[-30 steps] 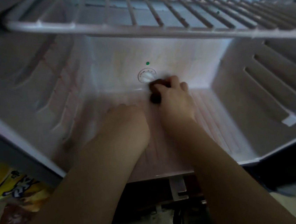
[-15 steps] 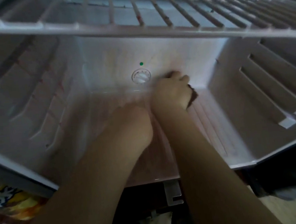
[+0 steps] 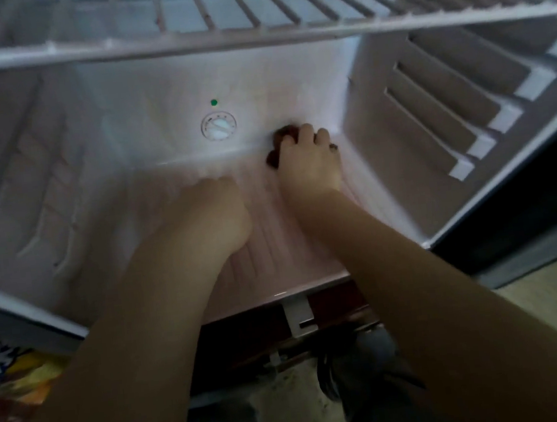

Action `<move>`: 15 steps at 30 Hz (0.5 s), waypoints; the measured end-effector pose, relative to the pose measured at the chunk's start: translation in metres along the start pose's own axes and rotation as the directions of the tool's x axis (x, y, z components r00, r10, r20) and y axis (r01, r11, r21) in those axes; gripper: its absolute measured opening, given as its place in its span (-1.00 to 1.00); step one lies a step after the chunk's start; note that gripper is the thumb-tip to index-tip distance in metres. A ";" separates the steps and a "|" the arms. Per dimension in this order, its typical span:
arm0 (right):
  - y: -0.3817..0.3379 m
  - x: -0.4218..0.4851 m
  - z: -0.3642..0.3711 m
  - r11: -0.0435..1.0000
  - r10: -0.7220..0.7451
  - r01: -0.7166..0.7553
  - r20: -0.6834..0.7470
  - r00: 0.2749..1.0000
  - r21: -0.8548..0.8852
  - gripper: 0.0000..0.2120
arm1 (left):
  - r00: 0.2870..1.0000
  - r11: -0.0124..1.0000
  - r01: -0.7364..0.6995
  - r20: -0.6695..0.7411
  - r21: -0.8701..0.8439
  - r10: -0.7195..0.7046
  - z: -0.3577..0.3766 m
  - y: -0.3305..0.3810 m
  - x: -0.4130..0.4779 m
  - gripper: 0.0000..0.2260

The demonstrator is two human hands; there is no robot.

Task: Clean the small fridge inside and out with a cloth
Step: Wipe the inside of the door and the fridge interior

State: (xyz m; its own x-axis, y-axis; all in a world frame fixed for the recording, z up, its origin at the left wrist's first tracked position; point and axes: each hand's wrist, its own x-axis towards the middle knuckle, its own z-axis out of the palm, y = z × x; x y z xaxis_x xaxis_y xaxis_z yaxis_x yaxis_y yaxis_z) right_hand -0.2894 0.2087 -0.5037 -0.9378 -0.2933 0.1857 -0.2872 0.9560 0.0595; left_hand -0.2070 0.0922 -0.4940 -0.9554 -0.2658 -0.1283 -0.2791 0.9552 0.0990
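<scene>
We look down into the open fridge (image 3: 63, 206), whose white plastic lining is lit at the far end and dim at the near end. The right grip (image 3: 310, 164), a bare hand, clenches a dark brown cloth (image 3: 283, 134) and presses it into the far right corner, where the ribbed fridge floor (image 3: 274, 249) meets the back wall (image 3: 155, 96). The cloth shows only as small dark patches past the fingers and by the thumb; the hand covers the rest of it.

The left grip (image 3: 217, 217) rests knuckles-up on the fridge floor, nearer to us and left of the right one, apart from the cloth. Its fingers are hidden beneath the back of the hand, so we cannot tell whether it is clenched or released.

On the back wall, left of the cloth, sits a round white dial (image 3: 218, 126) with a small green dot (image 3: 214, 102) just above it. A white wire shelf (image 3: 252, 38) spans the compartment overhead. Moulded ledges (image 3: 432, 119) step along the right wall, and shallower ribs line the left.

Outside the fridge, a yellow printed packet (image 3: 15, 372) lies at the near left, a white bracket (image 3: 298, 315) hangs under the front edge, and a pale room floor (image 3: 554, 302) shows at the near right.
</scene>
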 end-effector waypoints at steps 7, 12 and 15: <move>0.038 0.028 -0.018 0.966 0.162 -0.111 0.212 0.964 -0.235 -0.62 | 0.994 0.992 -0.081 0.062 -0.096 0.087 0.001 0.004 -0.003 -0.78; 0.042 -0.014 -0.041 0.967 0.185 -0.131 0.247 0.951 -0.221 -0.65 | 0.994 0.985 -0.086 0.051 -0.152 0.094 -0.003 0.002 -0.020 -0.69; 0.047 -0.054 -0.054 0.961 0.215 -0.154 0.271 0.938 -0.230 -0.66 | 0.993 0.974 -0.095 0.045 -0.204 0.106 -0.007 -0.001 -0.048 -0.64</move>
State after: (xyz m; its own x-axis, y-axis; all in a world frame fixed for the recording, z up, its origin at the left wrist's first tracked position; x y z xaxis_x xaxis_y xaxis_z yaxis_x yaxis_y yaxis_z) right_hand -0.2415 0.2694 -0.4581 -0.9946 -0.0686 -0.0784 -0.0865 0.9632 0.2543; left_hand -0.1618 0.1033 -0.4812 -0.9744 -0.1570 -0.1609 -0.2009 0.9294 0.3096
